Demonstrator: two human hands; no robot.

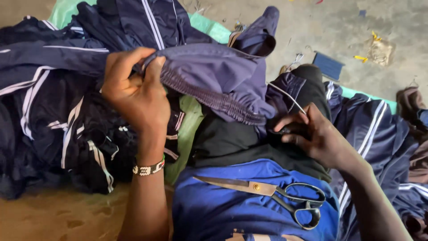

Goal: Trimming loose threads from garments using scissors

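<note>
Left hand (133,93) pinching the elastic waistband of the navy garment (214,76), held up over the lap; right hand (312,134) pressed around its white drawstring (287,96). Risk: cord slipping back into the casing, or scissors (272,194) sliding off the blue lap cloth (214,209). Count: 2 hands, 1 pair of scissors, 1 beaded bracelet (149,168).
</note>
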